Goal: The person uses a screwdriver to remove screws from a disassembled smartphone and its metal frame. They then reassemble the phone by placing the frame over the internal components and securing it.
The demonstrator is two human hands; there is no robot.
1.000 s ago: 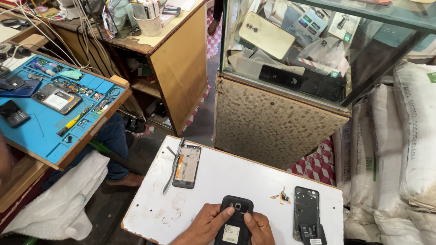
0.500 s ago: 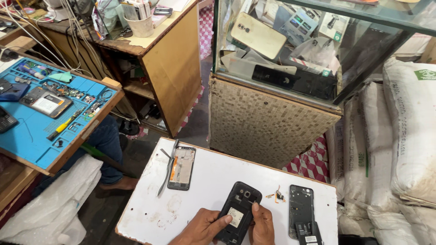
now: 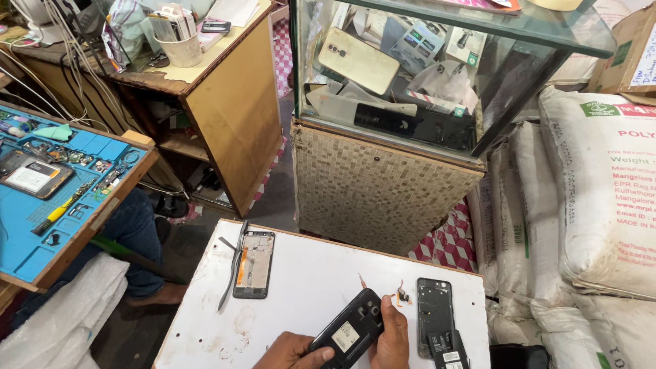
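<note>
we have the black phone body (image 3: 347,333) pinched between both hands at the near edge of the white worktop (image 3: 307,273), tilted, back side up. the left hand (image 3: 294,352) closes its grip on the lower end, thumb on top; the right hand (image 3: 391,339) closes on the upper side. both sit low in the frame, so finger placement underneath is probably hidden from us. the risk we see: the phone hangs close to the worktop's front edge, and a slipped grip would drop it off. small loose parts (image 3: 402,295) lie just beside the right hand, and a nudge could scatter them. the dark frame (image 3: 434,316) crowds the right; the open frame (image 3: 253,263) and the tweezers (image 3: 232,266) lie well apart to the left, leaving room in the middle.
</note>
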